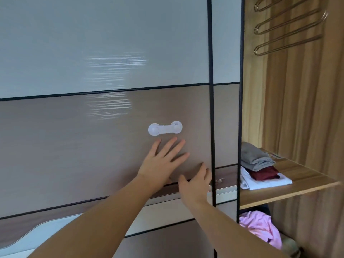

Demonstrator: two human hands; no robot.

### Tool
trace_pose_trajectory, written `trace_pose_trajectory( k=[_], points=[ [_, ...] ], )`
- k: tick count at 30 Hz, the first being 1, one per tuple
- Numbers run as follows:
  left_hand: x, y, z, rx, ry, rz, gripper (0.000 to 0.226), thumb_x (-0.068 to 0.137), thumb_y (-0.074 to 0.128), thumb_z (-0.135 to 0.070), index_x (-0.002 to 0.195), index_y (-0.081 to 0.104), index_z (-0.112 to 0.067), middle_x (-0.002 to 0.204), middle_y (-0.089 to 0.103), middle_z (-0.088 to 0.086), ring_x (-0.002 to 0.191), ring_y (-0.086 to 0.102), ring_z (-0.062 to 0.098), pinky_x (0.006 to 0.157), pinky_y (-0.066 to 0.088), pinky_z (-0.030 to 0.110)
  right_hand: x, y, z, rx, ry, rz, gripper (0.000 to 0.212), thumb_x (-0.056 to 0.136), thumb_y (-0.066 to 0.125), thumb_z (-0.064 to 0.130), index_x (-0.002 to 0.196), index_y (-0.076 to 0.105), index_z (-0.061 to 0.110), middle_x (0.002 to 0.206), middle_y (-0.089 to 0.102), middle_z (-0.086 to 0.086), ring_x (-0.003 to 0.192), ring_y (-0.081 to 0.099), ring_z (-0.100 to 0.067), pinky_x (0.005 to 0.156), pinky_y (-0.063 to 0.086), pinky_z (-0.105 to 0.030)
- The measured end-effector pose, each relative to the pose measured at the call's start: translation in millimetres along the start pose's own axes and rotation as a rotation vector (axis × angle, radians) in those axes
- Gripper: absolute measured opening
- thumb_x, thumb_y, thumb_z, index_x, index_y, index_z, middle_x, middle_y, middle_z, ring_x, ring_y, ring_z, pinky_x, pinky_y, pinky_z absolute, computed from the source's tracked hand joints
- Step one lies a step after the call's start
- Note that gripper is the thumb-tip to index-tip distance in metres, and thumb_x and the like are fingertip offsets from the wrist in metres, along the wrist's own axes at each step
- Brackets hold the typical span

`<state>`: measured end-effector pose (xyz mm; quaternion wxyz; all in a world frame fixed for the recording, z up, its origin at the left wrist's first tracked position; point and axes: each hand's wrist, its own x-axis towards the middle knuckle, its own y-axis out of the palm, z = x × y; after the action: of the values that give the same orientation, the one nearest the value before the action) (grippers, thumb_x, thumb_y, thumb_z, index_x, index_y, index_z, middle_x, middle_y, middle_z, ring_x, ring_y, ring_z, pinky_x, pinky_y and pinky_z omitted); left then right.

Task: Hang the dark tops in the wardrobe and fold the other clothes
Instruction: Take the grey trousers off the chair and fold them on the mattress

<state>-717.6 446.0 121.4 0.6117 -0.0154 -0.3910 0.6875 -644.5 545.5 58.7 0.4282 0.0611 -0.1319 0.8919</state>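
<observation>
Here, left hand [163, 161] flat with fingers spread and right hand [197, 180] open by the sliding door's [93, 136] right edge, likely to push it; folded clothes [260, 168] sit at the shelf's [301, 175] left edge.

Soft, even daylight fills the view — bright, without hard shadows. The glossy sliding door [104, 71] carries 2 streaky white glare patches, one on its pale upper panel, one on the brown panel below. Faint shadow lies under the left hand [160, 164]. Straight frame lines bow near the edges — wide-angle distortion. The metal hangers [286, 27] at top right are slightly smeared.
</observation>
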Motion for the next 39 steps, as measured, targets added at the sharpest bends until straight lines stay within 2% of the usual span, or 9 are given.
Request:
trace_pose_trajectory(
  k=[3, 9, 14, 16, 19, 26, 30, 35, 39],
  points=[
    [6, 0, -2, -0.033, 0.013, -0.041, 0.104, 0.037, 0.089, -0.056, 0.134, 0.057, -0.034, 0.150, 0.045, 0.001, 0.136, 0.046, 0.024, 0.105, 0.040, 0.051, 6, 4, 1, 0.041, 0.014, -0.074, 0.083, 0.090, 0.062, 0.025, 0.154, 0.010, 0.016, 0.160, 0.003, -0.010, 0.145, 0.014, -0.031, 0.117, 0.022, -0.042],
    [28, -3, -20, -0.104, 0.012, -0.133, 0.083, 0.044, 0.088, -0.041, 0.124, 0.065, -0.033, 0.146, 0.049, 0.003, 0.133, 0.048, 0.025, 0.103, 0.041, 0.052, 27, -13, 2, 0.102, 0.076, -0.171, 0.076, 0.093, 0.056, 0.034, 0.154, 0.011, 0.024, 0.159, 0.005, -0.008, 0.140, 0.025, -0.036, 0.114, 0.027, -0.049],
    [55, -12, -38, -0.165, 0.016, -0.127, 0.071, 0.052, 0.083, -0.044, 0.121, 0.067, -0.034, 0.146, 0.050, 0.003, 0.133, 0.049, 0.024, 0.102, 0.042, 0.052, 50, -39, -7, 0.098, 0.089, -0.202, 0.079, 0.091, 0.059, 0.036, 0.153, 0.011, 0.027, 0.158, 0.008, -0.006, 0.138, 0.028, -0.034, 0.112, 0.030, -0.045],
    [69, -17, -49, -0.166, 0.014, -0.093, 0.072, 0.063, 0.077, -0.045, 0.131, 0.058, -0.034, 0.155, 0.037, 0.004, 0.142, 0.035, 0.026, 0.109, 0.032, 0.054, 60, -53, -13, 0.106, 0.091, -0.196, 0.081, 0.090, 0.061, 0.036, 0.153, 0.011, 0.027, 0.157, 0.010, -0.006, 0.139, 0.027, -0.033, 0.112, 0.030, -0.044],
    [93, -16, -68, -0.196, 0.056, -0.040, 0.070, 0.086, 0.059, -0.040, 0.149, 0.029, -0.033, 0.164, -0.001, 0.003, 0.149, -0.005, 0.026, 0.115, -0.001, 0.055, 74, -80, -26, 0.087, 0.064, -0.169, 0.083, 0.087, 0.063, 0.031, 0.152, 0.010, 0.027, 0.155, 0.013, -0.006, 0.136, 0.029, -0.032, 0.111, 0.033, -0.044],
    [150, -30, -110, -0.151, 0.163, 0.076, 0.083, 0.089, 0.060, -0.036, 0.153, 0.008, -0.032, 0.161, -0.023, 0.002, 0.143, -0.027, 0.030, 0.110, -0.018, 0.054, 114, -148, -58, -0.006, 0.027, -0.096, 0.100, 0.077, 0.074, 0.024, 0.151, 0.006, 0.027, 0.152, 0.009, -0.007, 0.132, 0.029, -0.032, 0.108, 0.038, -0.044],
    [183, -41, -124, -0.112, 0.252, 0.111, 0.085, 0.086, 0.064, -0.025, 0.153, 0.011, -0.030, 0.161, -0.021, 0.002, 0.146, -0.023, 0.032, 0.115, -0.011, 0.052, 137, -182, -77, -0.039, -0.001, -0.137, 0.102, 0.076, 0.077, 0.029, 0.151, 0.008, 0.029, 0.146, 0.017, -0.004, 0.128, 0.030, -0.030, 0.103, 0.038, -0.037],
    [229, -47, -154, -0.160, 0.309, 0.033, 0.080, 0.081, 0.068, -0.025, 0.148, 0.024, -0.026, 0.162, -0.013, 0.003, 0.147, -0.018, 0.031, 0.112, -0.011, 0.049, 164, -215, -97, 0.013, 0.029, -0.187, 0.104, 0.071, 0.080, 0.039, 0.150, 0.013, 0.030, 0.143, 0.022, -0.001, 0.125, 0.032, -0.022, 0.102, 0.040, -0.035],
    [266, -51, -175, -0.181, 0.379, -0.057, 0.069, 0.081, 0.067, -0.029, 0.141, 0.035, -0.023, 0.163, -0.002, 0.007, 0.148, -0.012, 0.031, 0.113, -0.009, 0.046, 182, -228, -109, 0.104, 0.057, -0.222, 0.096, 0.075, 0.078, 0.039, 0.149, 0.017, 0.034, 0.141, 0.022, 0.002, 0.111, 0.035, -0.012, 0.087, 0.039, -0.025]
  ],
)
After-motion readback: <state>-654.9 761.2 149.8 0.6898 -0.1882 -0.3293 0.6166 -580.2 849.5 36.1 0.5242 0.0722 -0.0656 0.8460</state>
